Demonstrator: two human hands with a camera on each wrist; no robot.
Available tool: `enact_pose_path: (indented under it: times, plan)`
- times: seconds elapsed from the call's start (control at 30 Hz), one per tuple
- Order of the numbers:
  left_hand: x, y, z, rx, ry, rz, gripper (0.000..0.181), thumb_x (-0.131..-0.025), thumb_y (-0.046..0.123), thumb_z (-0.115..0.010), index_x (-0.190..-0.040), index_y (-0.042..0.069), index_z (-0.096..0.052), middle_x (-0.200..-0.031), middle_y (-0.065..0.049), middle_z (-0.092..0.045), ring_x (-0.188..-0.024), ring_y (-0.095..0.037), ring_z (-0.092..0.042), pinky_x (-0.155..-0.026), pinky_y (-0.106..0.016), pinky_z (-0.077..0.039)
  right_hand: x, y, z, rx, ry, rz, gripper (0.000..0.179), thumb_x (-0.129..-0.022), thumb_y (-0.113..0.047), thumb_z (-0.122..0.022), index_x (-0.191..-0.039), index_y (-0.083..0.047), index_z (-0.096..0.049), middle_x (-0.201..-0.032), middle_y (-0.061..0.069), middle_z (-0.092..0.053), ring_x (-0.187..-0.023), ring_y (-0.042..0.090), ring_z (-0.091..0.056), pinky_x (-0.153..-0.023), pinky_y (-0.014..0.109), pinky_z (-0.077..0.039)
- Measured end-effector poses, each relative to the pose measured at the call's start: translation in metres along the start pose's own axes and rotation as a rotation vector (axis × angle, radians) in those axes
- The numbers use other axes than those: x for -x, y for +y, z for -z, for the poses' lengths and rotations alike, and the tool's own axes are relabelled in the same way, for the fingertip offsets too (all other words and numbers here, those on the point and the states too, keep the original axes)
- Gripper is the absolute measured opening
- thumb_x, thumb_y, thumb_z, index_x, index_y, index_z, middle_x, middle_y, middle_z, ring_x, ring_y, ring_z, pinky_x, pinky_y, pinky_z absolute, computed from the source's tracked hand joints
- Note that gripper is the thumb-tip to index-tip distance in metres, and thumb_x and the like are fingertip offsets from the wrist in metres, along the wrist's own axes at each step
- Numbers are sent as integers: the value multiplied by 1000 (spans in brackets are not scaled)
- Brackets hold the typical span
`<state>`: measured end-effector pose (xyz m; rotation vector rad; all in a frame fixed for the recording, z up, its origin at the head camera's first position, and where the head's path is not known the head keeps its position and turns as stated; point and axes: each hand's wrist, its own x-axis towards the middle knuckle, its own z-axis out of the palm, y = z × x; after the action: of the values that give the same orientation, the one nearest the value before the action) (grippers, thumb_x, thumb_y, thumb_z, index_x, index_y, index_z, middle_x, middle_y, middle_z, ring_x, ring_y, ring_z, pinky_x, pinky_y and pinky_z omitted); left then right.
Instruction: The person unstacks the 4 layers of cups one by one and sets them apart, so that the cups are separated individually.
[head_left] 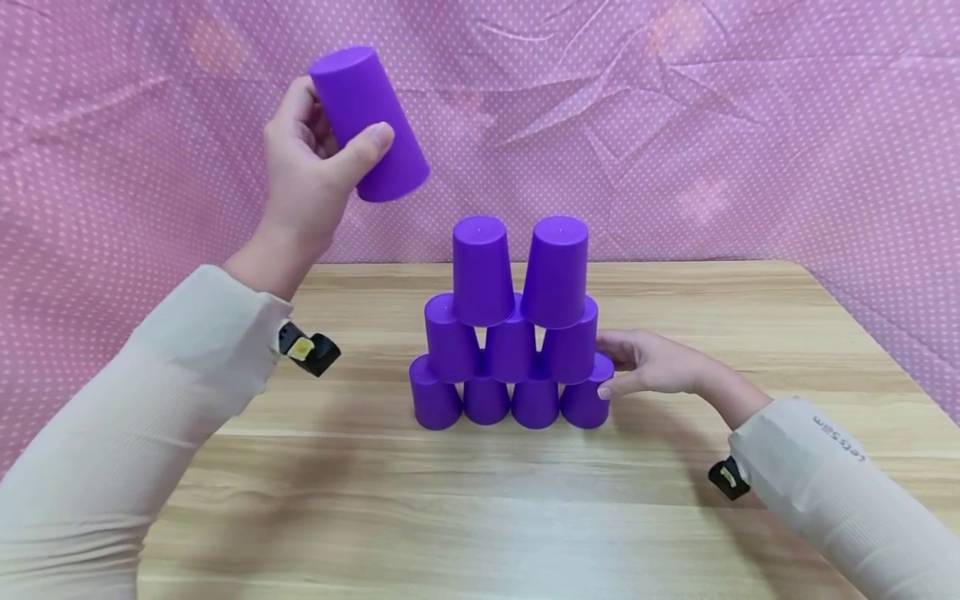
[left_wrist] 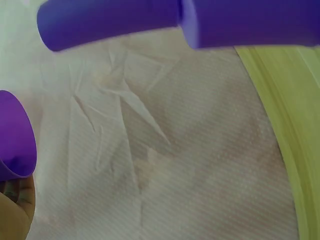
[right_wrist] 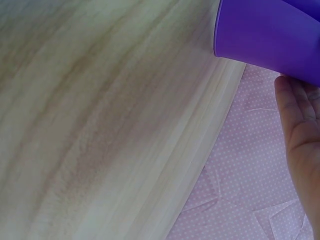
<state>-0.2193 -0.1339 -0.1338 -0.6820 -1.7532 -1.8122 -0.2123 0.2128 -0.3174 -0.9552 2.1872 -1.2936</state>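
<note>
High at the left, my left hand (head_left: 307, 167) grips a purple cup (head_left: 371, 125), thumb across its front. This cup is upside down and tilted, and its open mouth also shows in the left wrist view. On the table stands a pyramid of upside-down purple cups: several in the bottom row, three in the middle row and two on top (head_left: 482, 271). My right hand (head_left: 652, 362) is low at the pyramid's right side, fingertips at the rightmost bottom cup (head_left: 587, 404). In the right wrist view its fingers (right_wrist: 287, 95) extend straight along a cup's side.
The pyramid stands mid-table on a light wooden table (head_left: 525, 517). Behind the far edge hangs a pink cloth (head_left: 675, 150) with white dots, creased in places. Small black devices (head_left: 309, 348) sit at both sleeve cuffs.
</note>
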Motion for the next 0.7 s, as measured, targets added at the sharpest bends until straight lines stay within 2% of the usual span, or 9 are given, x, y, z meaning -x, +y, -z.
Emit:
enact_pose_path:
  times: [0.2,0.5,0.7]
  plan:
    - [1,-11,16,-54,54,32,40,-72,5,-71,-110,7,-56,-99,-6,-60,-94,-18,-58,-88,-30,-51,0,0,0,0,-5,-8,69,-81,-10,-69,-137,7,-33,-136,22,-46,-122,25,-49,-101,22,-41]
    - [0,-27,36,-117,124,103,39,-74,8,-72,-110,10,-56,-99,-4,-58,-93,-16,-56,-85,-30,-52,-1,2,1,-3,-26,3,65,-82,-9,-69,-135,9,-36,-132,22,-50,-115,10,-54,-100,27,-43]
    - [3,-41,50,-144,162,175,39,-76,9,-72,-111,11,-55,-101,-3,-57,-95,-15,-56,-88,-33,-52,0,2,0,-3,-31,-14,61,-83,-10,-68,-133,9,-39,-126,21,-55,-111,10,-57,-97,26,-46]
